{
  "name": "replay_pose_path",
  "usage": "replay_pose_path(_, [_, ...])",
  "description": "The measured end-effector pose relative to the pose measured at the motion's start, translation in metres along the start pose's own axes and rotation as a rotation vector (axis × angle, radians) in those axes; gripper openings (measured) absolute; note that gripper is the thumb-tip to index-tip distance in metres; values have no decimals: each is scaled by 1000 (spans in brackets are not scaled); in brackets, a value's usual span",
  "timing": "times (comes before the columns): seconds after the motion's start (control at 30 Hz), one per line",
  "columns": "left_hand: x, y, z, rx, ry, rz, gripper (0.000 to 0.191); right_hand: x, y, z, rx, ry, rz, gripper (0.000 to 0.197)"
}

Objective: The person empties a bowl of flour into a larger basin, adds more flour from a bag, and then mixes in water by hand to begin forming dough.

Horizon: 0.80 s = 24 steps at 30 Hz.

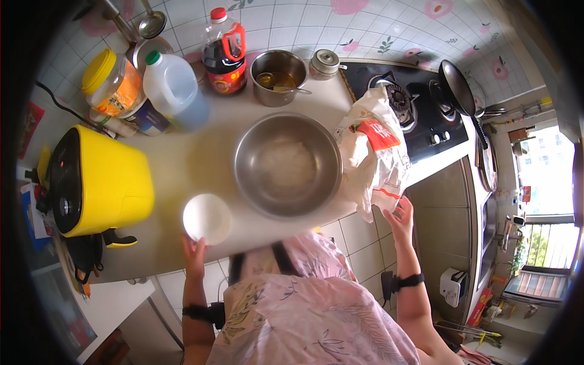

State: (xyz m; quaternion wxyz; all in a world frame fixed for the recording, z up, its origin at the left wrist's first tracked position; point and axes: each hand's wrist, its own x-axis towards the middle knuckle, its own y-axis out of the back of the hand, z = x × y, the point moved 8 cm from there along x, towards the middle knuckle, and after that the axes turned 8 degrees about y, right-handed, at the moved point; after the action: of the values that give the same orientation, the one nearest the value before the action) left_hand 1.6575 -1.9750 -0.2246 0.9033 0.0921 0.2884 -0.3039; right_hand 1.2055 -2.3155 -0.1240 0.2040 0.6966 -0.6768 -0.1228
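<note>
My left hand (195,256) grips the near rim of a small white bowl (211,219) at the front of the countertop, with the thumb at its edge. No contents can be made out in the bowl. My right hand (401,221) is at the bottom edge of a crumpled white plastic bag (365,159) with red printing, its fingers apart; whether they touch the bag is unclear. Between the hands stands a large stainless steel basin (287,200), with something pale and powdery-looking spread on its bottom. The bag leans close against the basin's right side.
Left on the counter (191,159) is a yellow appliance (114,178). Behind stand a plastic jug (173,86), a yellow-lidded jar (107,86), a red-handled bottle of dark liquid (223,59), a steel pot (276,93) and a lidded jar (325,66). A wok (456,86) rests on the gas hob (422,121).
</note>
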Motion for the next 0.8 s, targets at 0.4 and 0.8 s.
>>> replay_pose_path(0.4, [-53, -4, 90, 187, -361, 296, 56, 68, 108, -112, -201, 247, 41, 15])
replay_pose_path(0.8, [-162, -373, 310, 598, -1117, -532, 75, 177, 8, -362, -260, 770, -489, 35])
